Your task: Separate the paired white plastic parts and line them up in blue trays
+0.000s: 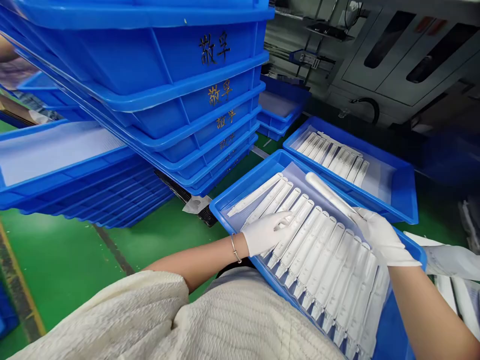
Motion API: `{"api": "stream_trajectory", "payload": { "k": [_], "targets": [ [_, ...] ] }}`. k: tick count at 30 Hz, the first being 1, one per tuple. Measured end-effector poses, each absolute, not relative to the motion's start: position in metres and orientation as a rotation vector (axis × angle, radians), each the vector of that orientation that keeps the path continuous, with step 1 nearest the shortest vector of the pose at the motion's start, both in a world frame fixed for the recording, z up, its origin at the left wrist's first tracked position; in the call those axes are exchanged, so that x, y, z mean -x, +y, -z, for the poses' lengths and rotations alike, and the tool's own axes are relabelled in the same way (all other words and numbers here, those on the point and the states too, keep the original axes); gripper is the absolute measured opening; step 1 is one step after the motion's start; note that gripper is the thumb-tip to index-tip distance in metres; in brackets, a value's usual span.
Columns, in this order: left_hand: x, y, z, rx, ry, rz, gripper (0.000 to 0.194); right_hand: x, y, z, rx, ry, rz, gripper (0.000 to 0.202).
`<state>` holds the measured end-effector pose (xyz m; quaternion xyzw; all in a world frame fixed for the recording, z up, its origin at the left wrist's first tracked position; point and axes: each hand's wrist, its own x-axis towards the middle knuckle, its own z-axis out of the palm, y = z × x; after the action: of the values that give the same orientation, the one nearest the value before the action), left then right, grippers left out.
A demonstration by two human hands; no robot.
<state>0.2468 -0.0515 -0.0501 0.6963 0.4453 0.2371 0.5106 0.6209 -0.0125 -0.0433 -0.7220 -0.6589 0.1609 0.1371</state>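
Observation:
My right hand (380, 237), in a white glove, is closed around the near end of a long white plastic piece (330, 196). That piece is raised at a slant over the far side of a blue tray (412, 250). My left hand (266, 233), also gloved, lies over a row of similar white plastic pieces (326, 265), its thumb and forefinger slightly apart. It touches the pieces near the row's left part and hides some of them. The pieces lie side by side, with rounded far ends and narrow, toothed-looking near ends.
Behind stands a second blue tray (407, 190) with more white pieces (337, 160) on a pale liner. A tall stack of blue trays (168, 60) rises ahead to the left, near another lined tray stack (86, 185). Wrapped white items (455, 262) lie at right. A grey machine (386, 60) stands behind.

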Motion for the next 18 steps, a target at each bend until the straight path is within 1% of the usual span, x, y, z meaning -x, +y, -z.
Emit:
{"api": "stream_trajectory", "payload": {
  "k": [3, 10, 13, 16, 18],
  "targets": [
    [-0.247, -0.051, 0.051, -1.651, 1.068, -0.547, 0.054, -0.635, 0.001, 0.059, 2.14, -1.925, -0.433, 0.043],
    [-0.249, -0.053, 0.056, -1.628, 1.015, -0.519, 0.051, -0.627, 0.008, 0.082, 2.166, -2.005, -0.261, 0.041],
    [-0.249, -0.054, 0.056, -1.623, 1.007, -0.51, 0.052, -0.635, -0.007, 0.076, 2.133, -2.013, -0.142, 0.043],
    [-0.248, -0.054, 0.05, -1.624, 1.027, -0.48, 0.052, -0.651, -0.041, 0.057, 2.127, -1.98, -0.047, 0.047],
    [-0.247, -0.053, 0.045, -1.63, 1.034, -0.446, 0.052, -0.662, -0.072, 0.041, 2.151, -1.977, -0.048, 0.046]
  ]
}}
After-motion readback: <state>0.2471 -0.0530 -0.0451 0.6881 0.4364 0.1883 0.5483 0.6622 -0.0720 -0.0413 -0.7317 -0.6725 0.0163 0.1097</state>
